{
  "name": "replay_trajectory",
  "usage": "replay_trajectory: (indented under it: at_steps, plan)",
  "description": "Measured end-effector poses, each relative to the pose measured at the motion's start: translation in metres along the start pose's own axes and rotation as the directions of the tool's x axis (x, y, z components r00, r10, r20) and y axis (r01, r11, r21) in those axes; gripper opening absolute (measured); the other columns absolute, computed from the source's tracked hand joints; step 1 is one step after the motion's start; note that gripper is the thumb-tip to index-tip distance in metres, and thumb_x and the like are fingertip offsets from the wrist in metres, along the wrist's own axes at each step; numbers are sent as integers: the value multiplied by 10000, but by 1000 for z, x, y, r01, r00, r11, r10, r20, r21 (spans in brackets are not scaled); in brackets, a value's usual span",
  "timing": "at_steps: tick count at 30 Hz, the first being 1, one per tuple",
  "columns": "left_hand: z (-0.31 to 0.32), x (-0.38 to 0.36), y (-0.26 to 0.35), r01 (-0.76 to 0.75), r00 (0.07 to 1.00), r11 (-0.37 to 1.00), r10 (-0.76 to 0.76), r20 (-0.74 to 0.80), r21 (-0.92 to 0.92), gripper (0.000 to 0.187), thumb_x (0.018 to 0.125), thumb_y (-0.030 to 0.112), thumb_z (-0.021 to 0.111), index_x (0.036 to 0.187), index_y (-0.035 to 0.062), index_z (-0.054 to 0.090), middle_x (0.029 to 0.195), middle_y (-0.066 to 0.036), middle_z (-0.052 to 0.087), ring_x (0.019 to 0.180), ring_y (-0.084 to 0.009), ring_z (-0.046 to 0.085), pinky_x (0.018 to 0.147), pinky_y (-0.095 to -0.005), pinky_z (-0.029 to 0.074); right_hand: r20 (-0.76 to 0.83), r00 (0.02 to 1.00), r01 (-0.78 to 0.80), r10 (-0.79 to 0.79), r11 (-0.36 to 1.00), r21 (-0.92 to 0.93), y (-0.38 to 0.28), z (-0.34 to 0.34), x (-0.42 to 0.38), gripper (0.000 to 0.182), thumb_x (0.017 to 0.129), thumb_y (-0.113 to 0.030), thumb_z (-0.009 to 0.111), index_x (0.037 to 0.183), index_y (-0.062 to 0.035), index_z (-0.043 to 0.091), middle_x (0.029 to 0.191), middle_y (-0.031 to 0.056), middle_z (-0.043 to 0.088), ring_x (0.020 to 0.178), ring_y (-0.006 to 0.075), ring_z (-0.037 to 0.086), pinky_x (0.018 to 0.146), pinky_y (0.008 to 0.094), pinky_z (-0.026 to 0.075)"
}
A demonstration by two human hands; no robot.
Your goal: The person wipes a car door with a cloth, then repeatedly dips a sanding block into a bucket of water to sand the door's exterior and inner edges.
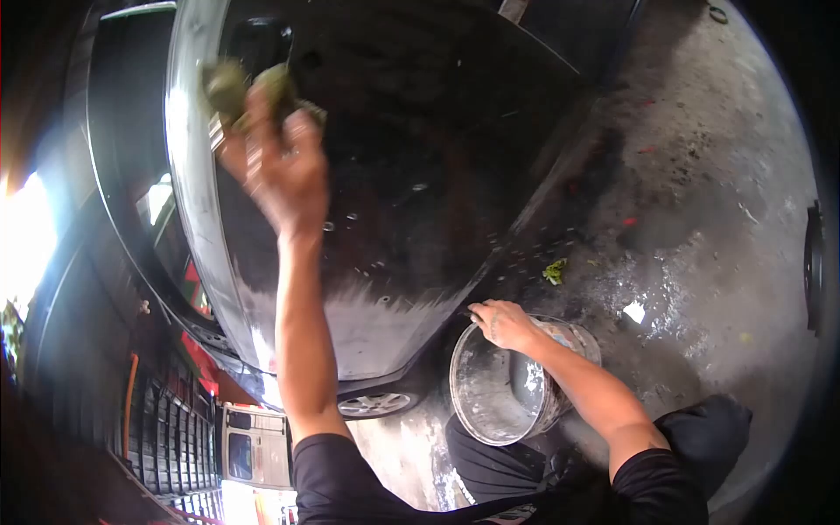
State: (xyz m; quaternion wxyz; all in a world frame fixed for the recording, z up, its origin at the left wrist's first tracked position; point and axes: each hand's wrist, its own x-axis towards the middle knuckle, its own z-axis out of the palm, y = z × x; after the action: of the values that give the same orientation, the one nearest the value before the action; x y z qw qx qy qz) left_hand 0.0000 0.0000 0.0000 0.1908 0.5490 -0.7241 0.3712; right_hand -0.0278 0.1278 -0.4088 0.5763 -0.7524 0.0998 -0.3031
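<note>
My left hand [289,179] is stretched out over a dark, wet car door [394,166], closed around a yellow-green cloth [275,80]. Motion blurs both the fingers and the cloth, which lies against or close to the panel near the door handle recess [262,33]. Lower right, my right hand [504,325] grips the rim of a tilted, stained bucket [573,337]. Its fingertips curl over the edge closest to the car. Some water seems to lie in the bucket. Drops and pale, dull patches mark the lower part of the door.
A car wheel [376,405] shows below the panel. On the wet concrete floor [700,289] lies a small yellow-green scrap [554,272]. A dark curved object [815,267] lies at the far right. A light-coloured vehicle [254,446] stands in the background, beside a dark slatted gate [166,437].
</note>
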Motion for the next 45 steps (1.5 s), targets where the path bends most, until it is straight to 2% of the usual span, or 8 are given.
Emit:
replay_trajectory:
  at_steps: [1,4,9,12,29,39,44,45]
  plan:
    - [28,5,7,-179,983,923,183,19,340,426,916,283,719,1310,123,713,1605,-154,399,1527,-446,259,1169,-705,269,-14,1000,13,-14,999,-42,2,0,-1,267,1000,-249,582,1169,-78,698,1032,229,720,960,425,704,856,527,554]
    - [94,23,33,-400,903,736,417,99,547,233,875,249,741,1048,100,788,1564,-117,451,1465,-500,320,1110,-720,330,-6,1000,20,-20,996,-85,-12,-2,-5,281,1006,-253,570,1181,-72,694,1012,211,711,953,419,699,829,528,557]
    - [187,26,56,-574,818,706,517,253,415,335,860,159,703,1192,149,745,1524,-120,489,1425,-457,405,1128,-703,333,75,997,38,-28,989,-142,2,-1,-8,266,986,-209,557,1157,-58,692,983,207,702,945,406,694,810,529,541]
    - [239,3,59,-661,749,643,532,395,387,336,866,140,693,1196,182,748,1531,-109,487,1428,-437,421,1147,-668,336,-22,995,91,-96,979,-181,0,7,-14,216,954,-184,548,989,-45,709,962,221,712,919,404,706,800,529,540]
    - [397,-65,103,-852,409,523,626,664,32,288,884,206,650,1141,217,781,1512,-8,478,1481,-340,364,1218,-640,270,-179,964,149,-197,957,-249,15,32,-16,230,949,-227,547,832,-65,660,859,174,687,840,324,692,822,480,515]
    - [294,-119,54,-935,8,302,545,838,-188,344,890,261,620,1189,193,776,1560,16,491,1548,-312,289,1255,-617,216,60,989,144,-133,960,-241,7,12,-11,219,964,-216,544,931,-42,673,923,183,679,893,333,681,769,485,514]
    - [199,-222,15,-841,-211,385,411,887,-379,330,890,320,606,1115,196,813,1570,-10,488,1557,-358,247,1269,-636,172,90,991,119,-101,967,-226,7,6,-12,217,950,-197,556,985,-37,700,973,191,687,950,343,682,790,478,515]
    - [183,-254,-6,-825,-170,418,456,873,-380,328,881,322,610,1105,199,817,1569,-12,490,1559,-366,240,1270,-635,174,85,991,120,-103,966,-230,6,7,-12,217,950,-197,556,985,-37,700,973,191,687,950,343,682,790,478,515]
